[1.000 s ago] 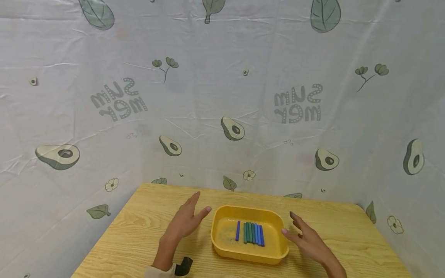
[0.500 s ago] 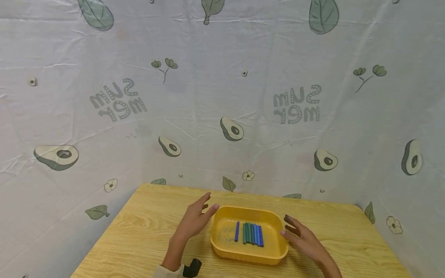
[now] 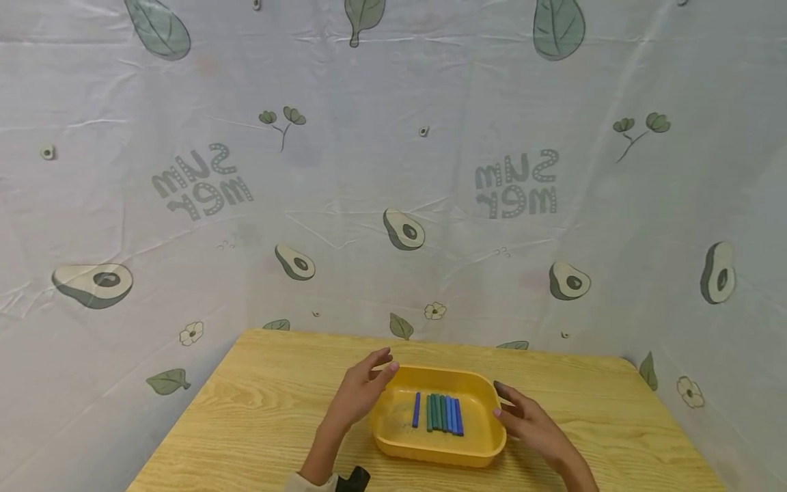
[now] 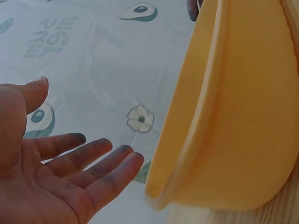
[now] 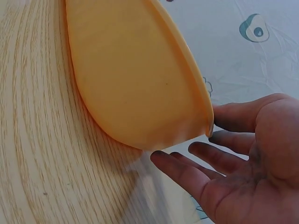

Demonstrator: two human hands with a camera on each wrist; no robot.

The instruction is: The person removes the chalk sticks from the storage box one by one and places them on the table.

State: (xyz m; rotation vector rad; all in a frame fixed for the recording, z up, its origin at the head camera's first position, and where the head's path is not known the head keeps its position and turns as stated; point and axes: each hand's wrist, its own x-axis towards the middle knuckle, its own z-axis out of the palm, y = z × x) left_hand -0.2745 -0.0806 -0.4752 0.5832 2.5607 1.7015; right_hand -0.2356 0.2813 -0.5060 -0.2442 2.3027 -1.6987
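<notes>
At the bottom edge of the head view, left of centre, the person wears a cream sleeve [image 3: 309, 483], with a stubby black piece [image 3: 354, 480] at its cuff. Dark smudges mark the fingertips [image 4: 74, 137] of the left hand [image 4: 60, 179], lower left in its wrist view; similar smudges spread over the right hand's [image 5: 243, 172] fingers and palm, lower right in its own.

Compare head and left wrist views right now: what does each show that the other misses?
Only head: the row of green and blue sticks inside the yellow tray, with a lone blue stick apart at its left.

Only left wrist: the palm side of the left hand, with dark smudges.

Both: the left hand, yellow tray, wooden table and printed backdrop.
</notes>
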